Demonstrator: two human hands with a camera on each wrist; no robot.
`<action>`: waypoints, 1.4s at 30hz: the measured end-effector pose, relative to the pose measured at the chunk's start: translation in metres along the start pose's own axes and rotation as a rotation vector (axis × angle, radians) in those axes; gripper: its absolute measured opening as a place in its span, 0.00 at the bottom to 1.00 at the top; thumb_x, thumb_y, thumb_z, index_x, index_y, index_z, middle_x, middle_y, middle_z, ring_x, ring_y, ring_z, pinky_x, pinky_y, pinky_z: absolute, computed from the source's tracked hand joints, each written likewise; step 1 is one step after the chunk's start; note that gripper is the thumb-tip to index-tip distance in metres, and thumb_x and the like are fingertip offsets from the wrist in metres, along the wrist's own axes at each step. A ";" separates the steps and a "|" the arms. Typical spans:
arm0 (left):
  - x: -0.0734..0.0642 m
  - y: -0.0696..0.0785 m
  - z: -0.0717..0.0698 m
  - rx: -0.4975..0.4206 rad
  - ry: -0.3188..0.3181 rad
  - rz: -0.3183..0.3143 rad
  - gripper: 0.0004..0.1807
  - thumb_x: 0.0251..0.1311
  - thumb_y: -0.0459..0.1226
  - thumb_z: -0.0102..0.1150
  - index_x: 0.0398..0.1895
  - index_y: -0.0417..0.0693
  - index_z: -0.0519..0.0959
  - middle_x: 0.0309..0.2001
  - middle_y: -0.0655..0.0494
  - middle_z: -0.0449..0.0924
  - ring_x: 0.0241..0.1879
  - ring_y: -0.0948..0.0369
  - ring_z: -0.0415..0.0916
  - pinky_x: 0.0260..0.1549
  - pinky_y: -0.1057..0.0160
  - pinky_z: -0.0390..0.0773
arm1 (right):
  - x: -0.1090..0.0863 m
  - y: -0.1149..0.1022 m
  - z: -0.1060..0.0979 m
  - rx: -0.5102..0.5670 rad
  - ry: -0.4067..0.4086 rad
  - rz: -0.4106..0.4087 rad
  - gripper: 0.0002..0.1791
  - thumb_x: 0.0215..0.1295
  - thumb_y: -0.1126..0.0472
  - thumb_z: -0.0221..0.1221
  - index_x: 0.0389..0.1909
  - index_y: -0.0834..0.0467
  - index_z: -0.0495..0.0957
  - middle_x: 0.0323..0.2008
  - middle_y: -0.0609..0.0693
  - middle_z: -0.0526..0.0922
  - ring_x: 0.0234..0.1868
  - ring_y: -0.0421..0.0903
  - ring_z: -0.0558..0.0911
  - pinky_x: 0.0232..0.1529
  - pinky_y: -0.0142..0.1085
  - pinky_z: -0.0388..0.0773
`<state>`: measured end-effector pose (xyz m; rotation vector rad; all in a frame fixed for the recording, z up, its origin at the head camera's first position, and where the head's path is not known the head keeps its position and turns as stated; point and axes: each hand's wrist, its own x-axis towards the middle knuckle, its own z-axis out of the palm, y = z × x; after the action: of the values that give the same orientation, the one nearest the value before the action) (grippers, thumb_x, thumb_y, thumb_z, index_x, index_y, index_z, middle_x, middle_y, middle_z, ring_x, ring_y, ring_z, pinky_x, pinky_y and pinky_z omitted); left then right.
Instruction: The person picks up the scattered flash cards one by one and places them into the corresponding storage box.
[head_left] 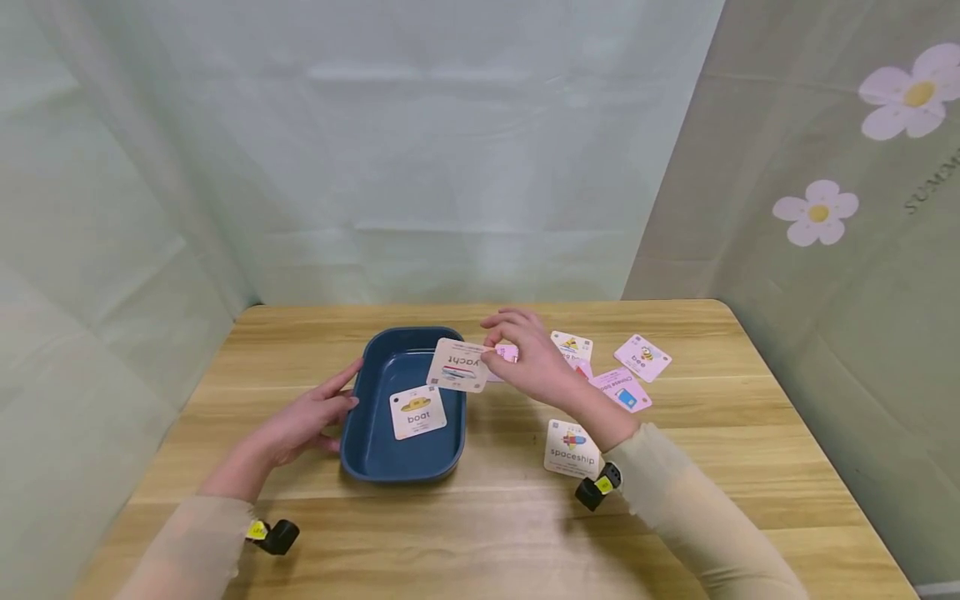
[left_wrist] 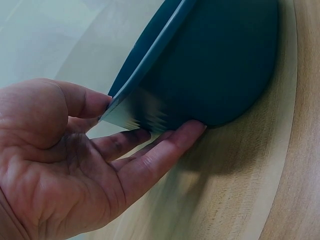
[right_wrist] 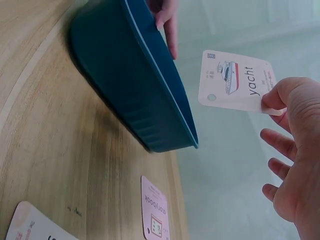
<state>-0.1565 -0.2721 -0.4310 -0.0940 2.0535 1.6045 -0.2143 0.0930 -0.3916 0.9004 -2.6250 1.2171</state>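
Note:
My right hand (head_left: 534, 360) pinches the corner of a white "yacht" card (head_left: 456, 367) between thumb and fingertips. The card hangs over the right rim of a deep blue tray (head_left: 405, 477), its boat picture plain in the right wrist view. Inside the tray lies a "boat" card (head_left: 417, 412). At the tray's left side, my left hand (head_left: 309, 423) holds its edge. The left wrist view shows one fingertip (left_wrist: 95, 104) at the rim and other fingers against the ridged outer wall below.
A "spaceship" card (head_left: 566, 450) lies near the right forearm. Behind that arm are a pink "bee" card (head_left: 642, 358), a pink card with a blue book (head_left: 624, 390) and other overlapping cards. A pink "storybook" card (right_wrist: 155, 207) is beside the tray. Curtains surround the wooden table (head_left: 465, 550).

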 end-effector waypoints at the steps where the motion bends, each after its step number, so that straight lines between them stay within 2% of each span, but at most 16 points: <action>1: 0.000 0.001 0.000 0.001 0.002 -0.001 0.39 0.79 0.39 0.45 0.83 0.73 0.41 0.78 0.33 0.45 0.52 0.45 0.75 0.41 0.48 0.85 | 0.001 -0.001 0.001 -0.001 -0.002 -0.002 0.04 0.67 0.55 0.63 0.33 0.48 0.78 0.63 0.44 0.78 0.73 0.49 0.61 0.70 0.55 0.59; 9: 0.000 0.002 -0.002 -0.005 -0.002 0.009 0.38 0.79 0.38 0.45 0.84 0.72 0.42 0.77 0.33 0.46 0.53 0.45 0.75 0.41 0.48 0.85 | 0.009 -0.007 0.008 -0.023 -0.020 -0.016 0.05 0.68 0.54 0.62 0.33 0.47 0.79 0.63 0.44 0.78 0.73 0.47 0.61 0.70 0.53 0.59; 16: 0.000 0.003 -0.002 0.004 -0.006 0.004 0.39 0.79 0.39 0.45 0.84 0.72 0.41 0.78 0.32 0.43 0.56 0.44 0.75 0.42 0.48 0.85 | 0.015 -0.014 0.016 -0.050 -0.060 -0.031 0.05 0.69 0.53 0.62 0.34 0.47 0.78 0.64 0.47 0.78 0.73 0.50 0.61 0.71 0.52 0.58; 26: 0.001 0.003 -0.001 0.011 -0.007 0.009 0.38 0.80 0.39 0.44 0.83 0.74 0.40 0.78 0.32 0.43 0.58 0.42 0.74 0.43 0.47 0.84 | 0.020 -0.020 0.030 -0.132 -0.096 -0.065 0.05 0.67 0.55 0.62 0.30 0.46 0.78 0.63 0.46 0.78 0.73 0.51 0.61 0.71 0.50 0.58; 35: 0.000 0.004 -0.001 0.002 -0.020 0.013 0.38 0.80 0.40 0.44 0.83 0.74 0.40 0.79 0.32 0.43 0.61 0.40 0.72 0.44 0.46 0.84 | 0.022 -0.025 0.039 -0.154 -0.168 -0.043 0.06 0.67 0.54 0.62 0.29 0.44 0.78 0.64 0.45 0.78 0.73 0.50 0.60 0.73 0.48 0.55; 42: -0.001 0.004 -0.002 0.009 -0.022 0.012 0.38 0.80 0.40 0.43 0.83 0.74 0.40 0.78 0.31 0.44 0.59 0.41 0.73 0.44 0.47 0.84 | 0.022 -0.026 0.045 -0.198 -0.221 -0.051 0.06 0.65 0.53 0.63 0.28 0.45 0.78 0.64 0.47 0.77 0.74 0.53 0.59 0.74 0.49 0.53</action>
<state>-0.1580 -0.2733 -0.4262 -0.0605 2.0478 1.5967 -0.2116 0.0365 -0.3976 1.1126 -2.8082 0.8711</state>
